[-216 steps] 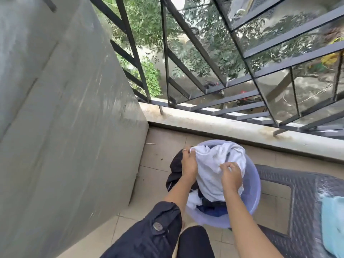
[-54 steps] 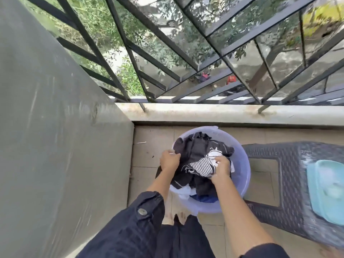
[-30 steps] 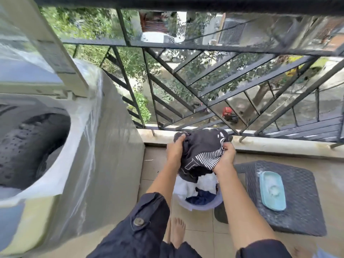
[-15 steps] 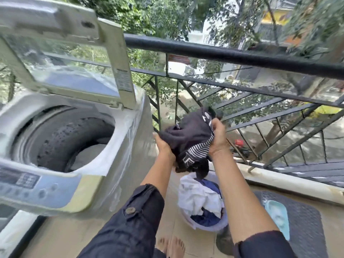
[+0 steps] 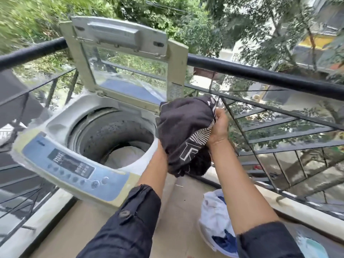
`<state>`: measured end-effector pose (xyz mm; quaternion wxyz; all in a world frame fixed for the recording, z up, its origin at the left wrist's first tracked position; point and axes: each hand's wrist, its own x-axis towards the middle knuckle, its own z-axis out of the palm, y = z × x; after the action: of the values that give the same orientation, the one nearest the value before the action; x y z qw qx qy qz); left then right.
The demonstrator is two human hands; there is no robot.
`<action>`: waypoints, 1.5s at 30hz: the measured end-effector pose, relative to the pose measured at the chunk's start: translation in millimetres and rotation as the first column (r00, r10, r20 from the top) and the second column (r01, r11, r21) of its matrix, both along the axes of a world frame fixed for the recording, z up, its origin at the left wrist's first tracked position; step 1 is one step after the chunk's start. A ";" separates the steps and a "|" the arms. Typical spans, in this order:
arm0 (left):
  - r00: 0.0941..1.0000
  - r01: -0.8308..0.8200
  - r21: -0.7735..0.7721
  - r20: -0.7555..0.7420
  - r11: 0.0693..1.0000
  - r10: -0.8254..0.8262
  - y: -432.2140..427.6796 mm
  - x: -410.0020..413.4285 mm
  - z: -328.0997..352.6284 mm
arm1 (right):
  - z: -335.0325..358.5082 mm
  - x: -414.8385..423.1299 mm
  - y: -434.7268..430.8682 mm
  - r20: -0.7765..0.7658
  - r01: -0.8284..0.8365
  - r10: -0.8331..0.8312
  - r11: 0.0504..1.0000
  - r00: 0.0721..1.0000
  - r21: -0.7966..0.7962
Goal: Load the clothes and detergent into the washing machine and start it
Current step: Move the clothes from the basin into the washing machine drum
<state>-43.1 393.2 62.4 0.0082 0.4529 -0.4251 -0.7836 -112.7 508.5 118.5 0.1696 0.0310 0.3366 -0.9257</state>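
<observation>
My right hand (image 5: 219, 127) clutches a dark garment (image 5: 184, 131) beside the open washing machine (image 5: 55, 127), ready to drop. I cannot tell my left hand (image 5: 161, 147)'s grip.

garment (image 5: 184, 131): white block mark shaped like a letter "f", just below the fingers (image 5: 219, 114) of the right hand (image 5: 219, 127). sticker (image 5: 175, 90) on the lid (image 5: 122, 34) edge, above and left of the fingers: print too small to read. panel (image 5: 74, 164), far left of and below the fingers: brand and button labels blurred. far sign (image 5: 236, 57), above the fingers: illegible.
</observation>
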 end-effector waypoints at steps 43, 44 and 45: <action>1.000 0.010 -0.262 -0.021 0.965 -0.016 -230.9 -43.4 -36.3 | -67.5 11.4 -200.3 0.436 -0.375 0.154 0.789 0.887 0.486; 0.999 0.016 -0.249 -0.028 0.968 -0.024 -225.3 -44.5 -36.7 | -67.1 11.4 -196.0 0.431 -0.360 0.145 0.804 0.891 0.474; 0.999 0.014 -0.235 -0.031 0.972 -0.022 -218.5 -44.5 -35.0 | -66.8 11.1 -190.8 0.420 -0.343 0.138 0.816 0.897 0.465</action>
<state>-87.6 174.6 27.4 0.0617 0.4319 -0.5188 -0.7351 -101.6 317.7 51.7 0.3320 0.2053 0.5412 -0.7448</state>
